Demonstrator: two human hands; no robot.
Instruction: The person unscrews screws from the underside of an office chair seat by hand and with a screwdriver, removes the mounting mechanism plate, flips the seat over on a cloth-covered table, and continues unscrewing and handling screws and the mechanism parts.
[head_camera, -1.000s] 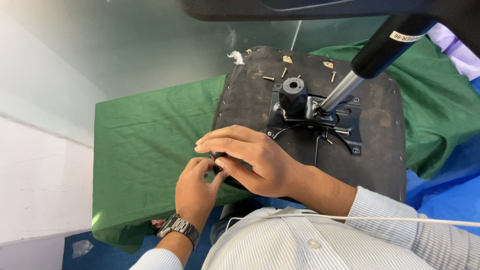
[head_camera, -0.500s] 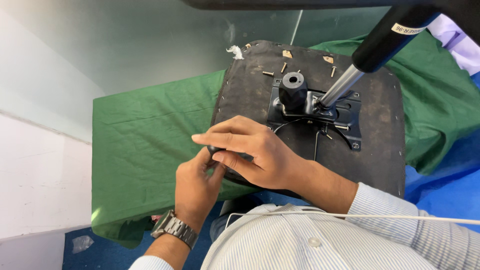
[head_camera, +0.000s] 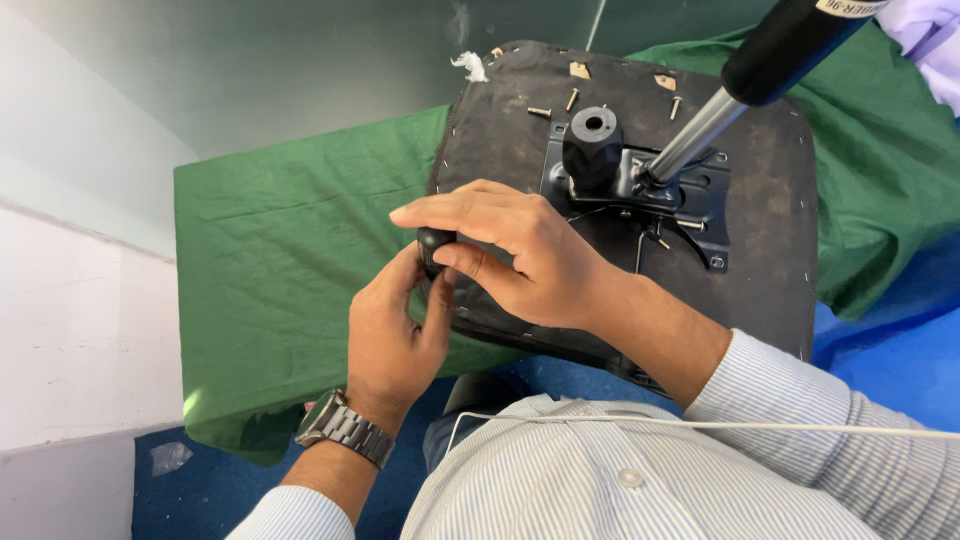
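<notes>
I find both hands closed on a small black knob (head_camera: 432, 246) at the left edge of the upturned seat (head_camera: 500, 170), left hand (head_camera: 392, 335) pinching below, right hand (head_camera: 510, 250) covering above; I judge fitting under way, needing steady alignment next.

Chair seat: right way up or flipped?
Flipped. The chair seat lies on the green cloth with its black metal mounting plate and gas cylinder facing up; loose screws rest on it.

Matt black fabric seat underside (head_camera: 780, 230), glossy metal rod (head_camera: 695, 135), green cloth (head_camera: 300, 250).
</notes>
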